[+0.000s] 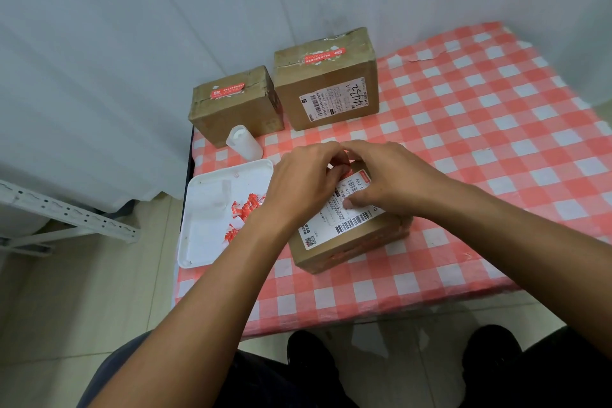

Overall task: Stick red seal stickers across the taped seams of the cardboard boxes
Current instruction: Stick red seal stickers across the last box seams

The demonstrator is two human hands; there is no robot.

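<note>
Working over nearest cardboard box (347,235), label side up, set close for reach: left hand (298,185) and right hand (381,175) curled together at far top edge, apparently pinching red seal sticker (346,172), mostly hidden. Beside it, white tray (212,209) keeping spare stickers (245,212) within easy reach. Beyond, small box (235,109) and tall box (326,83), already sealed, parked against curtain.

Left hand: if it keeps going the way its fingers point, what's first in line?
Likely the right hand, just beyond the left hand fingertips over the near box. Depth is unclear; they may already touch.
</note>
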